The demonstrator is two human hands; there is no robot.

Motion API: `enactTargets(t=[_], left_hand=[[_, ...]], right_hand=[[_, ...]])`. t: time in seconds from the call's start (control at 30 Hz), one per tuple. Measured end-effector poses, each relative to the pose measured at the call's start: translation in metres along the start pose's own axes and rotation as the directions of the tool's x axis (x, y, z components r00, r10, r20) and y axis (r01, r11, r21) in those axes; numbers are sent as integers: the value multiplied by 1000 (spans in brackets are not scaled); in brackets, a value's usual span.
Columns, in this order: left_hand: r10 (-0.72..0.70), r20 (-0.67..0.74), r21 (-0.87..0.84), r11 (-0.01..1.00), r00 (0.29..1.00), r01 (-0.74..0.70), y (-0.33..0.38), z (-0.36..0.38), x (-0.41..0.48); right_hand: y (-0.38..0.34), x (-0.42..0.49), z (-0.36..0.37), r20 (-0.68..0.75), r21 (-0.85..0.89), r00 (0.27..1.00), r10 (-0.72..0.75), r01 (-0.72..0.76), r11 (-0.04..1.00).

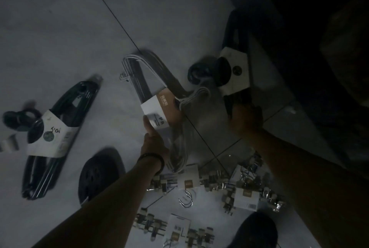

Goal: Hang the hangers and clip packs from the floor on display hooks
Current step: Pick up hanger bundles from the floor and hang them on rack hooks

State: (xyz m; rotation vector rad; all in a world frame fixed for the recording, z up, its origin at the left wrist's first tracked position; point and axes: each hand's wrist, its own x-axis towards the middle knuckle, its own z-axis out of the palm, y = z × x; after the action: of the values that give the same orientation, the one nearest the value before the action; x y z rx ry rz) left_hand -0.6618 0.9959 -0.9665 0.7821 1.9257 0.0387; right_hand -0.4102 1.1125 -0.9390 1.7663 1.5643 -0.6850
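The job looks to be at an early stage: no display hook shows anywhere in the dim view, and most of the stock lies on the floor (pixel 60 28). A dark hanger pack (pixel 52 134) lies untouched at the left, well apart from both hands, and several clip packs (pixel 187 179) are scattered near the bottom edge, close to the person's shoe (pixel 257 229).

Two packs are in hand. The left hand (pixel 153 140) reaches forward with the arm nearly straight. Its thumb presses on the paper sleeve of the white wire hanger pack (pixel 159 106) and its fingers curl beneath, so the pack is pinched at the sleeve. Whether it has cleared the floor I cannot tell.

The right hand (pixel 245 120), its back to the camera, is closed round the near end of a second dark hanger pack (pixel 233 70) beside the dark fixture at the right (its fingertips are hidden). By my reading, every pack remains to be hung.
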Motion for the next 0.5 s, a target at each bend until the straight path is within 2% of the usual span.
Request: enactTargets(t=[0.07, 0.13, 0.2, 0.27, 0.33, 0.4, 0.43, 0.5], left_hand=[[-12, 3, 3, 1000, 1000, 12, -5, -2, 1], [-42, 9, -54, 998, 999, 42, -1, -7, -7], [-87, -39, -64, 994, 995, 84, 7, -12, -19], [-86, -130, -34, 996, 988, 82, 22, -20, -33], [-17, -123, -209, 978, 992, -9, 42, -32, -45], [38, 65, -506, 862, 997, 0, 71, -48, -57], [48, 183, -635, 769, 982, 81, 85, -56, -63], [104, 420, -799, 514, 902, 313, 107, -70, -73]], right_hand=[[2, -6, -13, -83, 56, 996, 12, -8, 998], [6, -15, -27, -292, 114, 953, -83, 120, 986], [10, -30, -38, -379, 230, 916, -133, 233, 945], [11, -55, -51, -382, 462, 912, -147, 326, 825], [5, -87, -62, -299, 704, 938, -175, 341, 623], [-5, -119, -69, -202, 842, 948, -244, 296, 451], [-9, -133, -72, -157, 893, 947, -282, 258, 369], [-13, -155, -76, -87, 963, 928, -361, 171, 208]])
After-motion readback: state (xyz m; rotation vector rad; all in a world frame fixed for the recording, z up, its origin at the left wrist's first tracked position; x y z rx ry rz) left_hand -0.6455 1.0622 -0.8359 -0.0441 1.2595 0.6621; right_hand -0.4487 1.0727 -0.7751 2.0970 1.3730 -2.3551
